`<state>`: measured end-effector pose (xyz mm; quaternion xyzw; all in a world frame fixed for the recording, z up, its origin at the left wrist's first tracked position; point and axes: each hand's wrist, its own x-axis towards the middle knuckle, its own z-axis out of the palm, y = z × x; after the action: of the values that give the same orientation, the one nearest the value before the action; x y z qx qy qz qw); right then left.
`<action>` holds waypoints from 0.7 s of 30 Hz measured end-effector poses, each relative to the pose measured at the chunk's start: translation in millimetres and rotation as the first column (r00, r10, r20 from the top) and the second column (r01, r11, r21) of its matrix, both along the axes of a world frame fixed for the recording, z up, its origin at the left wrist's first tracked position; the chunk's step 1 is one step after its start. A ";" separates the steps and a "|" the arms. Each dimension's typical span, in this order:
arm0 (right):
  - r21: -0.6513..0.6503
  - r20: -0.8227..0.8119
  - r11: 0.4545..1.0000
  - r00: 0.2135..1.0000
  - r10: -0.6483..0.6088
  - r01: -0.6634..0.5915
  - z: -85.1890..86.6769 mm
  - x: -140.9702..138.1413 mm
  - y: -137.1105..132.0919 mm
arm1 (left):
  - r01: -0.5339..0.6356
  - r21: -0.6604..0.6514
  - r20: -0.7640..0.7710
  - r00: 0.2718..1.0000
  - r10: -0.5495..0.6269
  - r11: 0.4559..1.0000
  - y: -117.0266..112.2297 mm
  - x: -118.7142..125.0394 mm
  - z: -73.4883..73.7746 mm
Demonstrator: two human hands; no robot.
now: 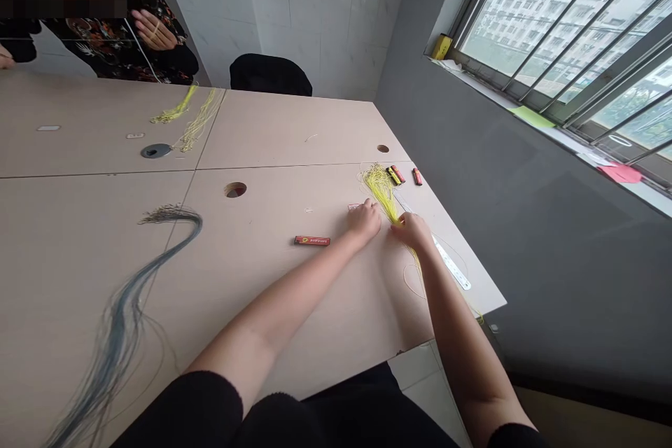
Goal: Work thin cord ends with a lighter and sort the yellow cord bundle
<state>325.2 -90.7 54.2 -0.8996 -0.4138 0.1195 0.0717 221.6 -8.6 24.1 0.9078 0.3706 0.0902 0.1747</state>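
Note:
A bundle of thin yellow cords (379, 189) lies near the right side of the table, its knotted ends fanned out at the far end. My right hand (412, 231) is closed around the bundle lower down, and the loose strands trail beneath my wrist toward the table edge. Just left of the cords, my left hand (366, 222) rests low over the table with its fingers curled together. What those fingers hold, if anything, is too small to make out. Partly under my right forearm lies a steel ruler (452, 263).
A red printed stick-shaped pack (311, 241) lies left of my hands; a similar red pack (417, 176) lies beyond. Grey-blue cords (122, 315) stretch along the left. Yellow cords (198, 120) lie near another person (157, 31) across the table. A cable hole (235, 190) opens mid-table.

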 end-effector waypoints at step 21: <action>-0.261 0.114 0.953 0.975 0.188 -0.154 1.4 24.1 53.7 | 0.083 -0.069 -0.168 0.981 -0.094 0.994 -41.9 -22.7 4.9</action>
<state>349.2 -37.0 55.6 -0.8682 -0.4758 0.1143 -0.0819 198.9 -50.6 29.0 0.9219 0.3460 -0.0072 0.1741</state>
